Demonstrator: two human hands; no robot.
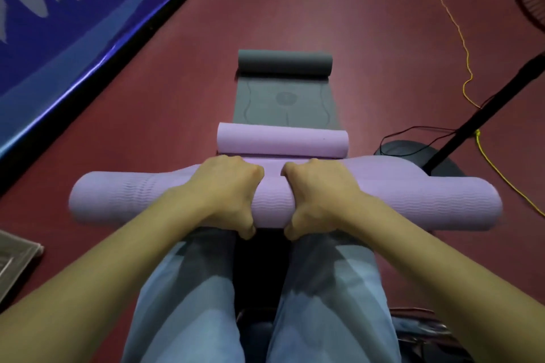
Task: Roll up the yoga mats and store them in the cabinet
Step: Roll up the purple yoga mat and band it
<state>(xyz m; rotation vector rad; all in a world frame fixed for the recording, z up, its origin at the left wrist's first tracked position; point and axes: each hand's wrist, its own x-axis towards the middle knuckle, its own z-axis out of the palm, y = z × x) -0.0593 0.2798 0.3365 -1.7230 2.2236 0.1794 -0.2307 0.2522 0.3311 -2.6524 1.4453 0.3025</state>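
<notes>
The dark red rubber floor (368, 23) was taken as the working ground, probably because its open area allowed the mats to lie at full length. On it, a grey yoga mat with a printed line pattern (283, 103) was spread flat in the middle, and its far end was already curled into a roll, so it was judged as only partly rolled. Nearer, a long lilac foam mat roll with a wavy texture (413, 200) was held across the person's knees, above the floor, its two ends projecting freely to both sides. Just behind it, a shorter lilac roll (280, 141) lay on the near end of the grey mat. The left hand (227, 194) and the right hand (318, 194) were closed around the middle of the long roll, close together, fingers wrapped over the top and thumbs below; this central grip was probably chosen to keep the layers tight. No cabinet was seen.
</notes>
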